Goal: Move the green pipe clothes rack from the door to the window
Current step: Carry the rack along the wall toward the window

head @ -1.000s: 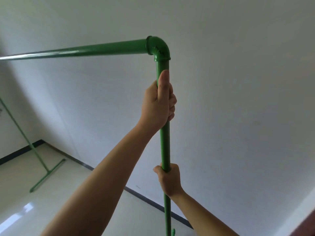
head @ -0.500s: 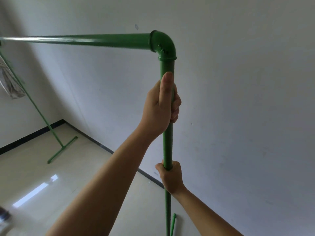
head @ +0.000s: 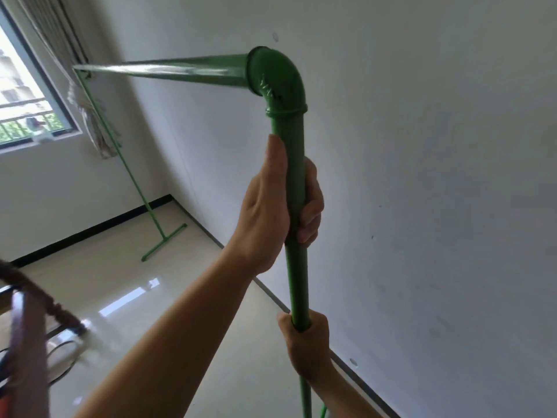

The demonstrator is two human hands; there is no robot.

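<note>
White walls (head: 422,146) meet at a corner over a glossy pale tiled floor (head: 126,297) edged with a dark baseboard (head: 90,229). At far left a window (head: 21,95) shows daylight, with a tied-back curtain (head: 87,116) hanging beside it. Blurred brown furniture (head: 27,327) fills the lower left corner.

Running across this space is the green pipe clothes rack (head: 297,164): its near upright rises through the middle of the view to an elbow joint (head: 278,82), from which the top bar (head: 180,70) stretches away toward the curtain. The far upright (head: 129,173) slants down to a T-shaped foot (head: 164,241) resting on the floor near the window wall.

Both hands grasp the near upright. The left hand (head: 271,212) is clenched around it just below the elbow joint, thumb laid straight up along the pipe, fingers (head: 310,212) curled around its far side. Lower down, the right hand (head: 307,348) is wrapped tightly around the same pipe, well apart from the left hand, with the pipe emerging below the fist toward the floor.
</note>
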